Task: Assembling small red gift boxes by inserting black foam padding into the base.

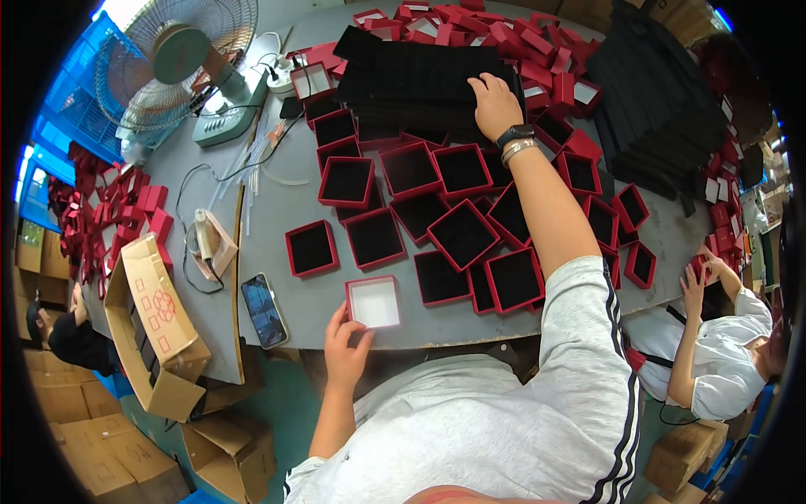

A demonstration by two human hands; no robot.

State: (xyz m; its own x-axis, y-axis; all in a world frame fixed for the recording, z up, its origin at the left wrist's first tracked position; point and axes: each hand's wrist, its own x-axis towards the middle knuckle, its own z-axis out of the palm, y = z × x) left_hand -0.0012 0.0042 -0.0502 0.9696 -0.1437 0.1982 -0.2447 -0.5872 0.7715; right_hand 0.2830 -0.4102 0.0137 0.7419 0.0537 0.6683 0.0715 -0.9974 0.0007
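Observation:
At the table's front, my left hand grips the lower left corner of a small square red box between thumb and fingers. This box is white inside and has no black lining. My right hand is stretched to the far side, its fingers resting apart on top of a stack of black foam sheets. No separate piece shows in that hand. Between my hands lie several red boxes lined with black, one standing apart on the left and others crowded and overlapping in the middle.
A phone lies left of my left hand. Beyond it are a glue gun on a stand, a carton and a fan. Red boxes are heaped at the back, beside tall black sheets. Another person works at right.

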